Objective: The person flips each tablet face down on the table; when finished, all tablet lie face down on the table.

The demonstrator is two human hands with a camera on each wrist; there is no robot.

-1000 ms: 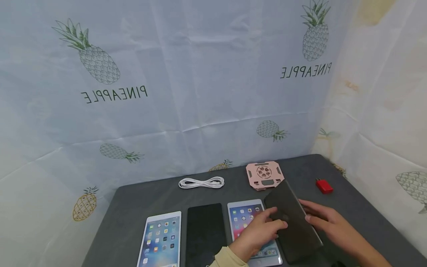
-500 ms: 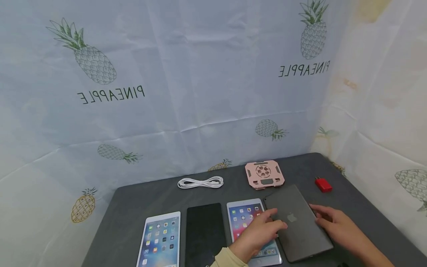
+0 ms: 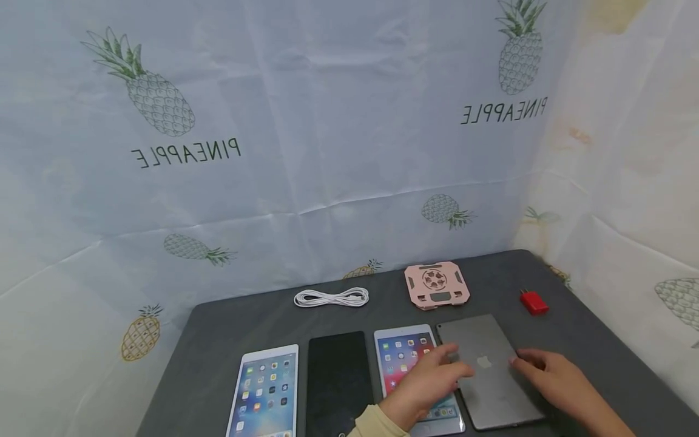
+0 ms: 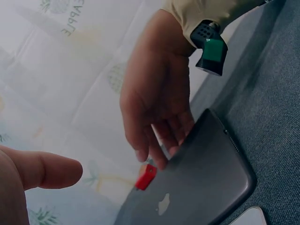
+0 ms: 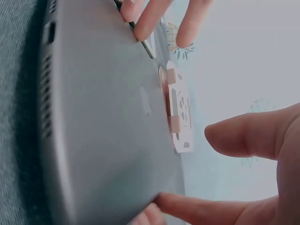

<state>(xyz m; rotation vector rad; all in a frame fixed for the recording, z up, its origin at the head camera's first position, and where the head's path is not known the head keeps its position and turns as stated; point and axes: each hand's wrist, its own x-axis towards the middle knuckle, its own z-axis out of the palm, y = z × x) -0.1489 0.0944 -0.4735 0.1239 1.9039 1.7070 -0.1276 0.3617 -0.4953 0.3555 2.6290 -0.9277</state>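
A grey tablet (image 3: pixel 494 388) lies back side up on the right of the dark table, its apple logo showing. My right hand (image 3: pixel 554 379) is at its right edge. In the right wrist view one finger (image 5: pixel 201 207) meets that edge, while another digit stands off in the air. My left hand (image 3: pixel 426 385) reaches over a white tablet (image 3: pixel 393 364) with a lit screen, fingers extended toward the grey tablet's left edge. The left hand covers part of that screen. In the left wrist view, the right hand's fingers (image 4: pixel 161 157) reach the grey tablet's edge.
Left of the hands lie a black tablet (image 3: pixel 338 382) and another white tablet (image 3: pixel 264 388) with its screen lit. Toward the back are a coiled white cable (image 3: pixel 331 297) and a pink slotted stand (image 3: pixel 437 285). A red plug adapter (image 3: pixel 534 302) sits at the right.
The grey tablet has come down from a tilt to lying nearly flat, its right side lowered outward. My right hand has moved down and right with it; my left hand has hardly moved.
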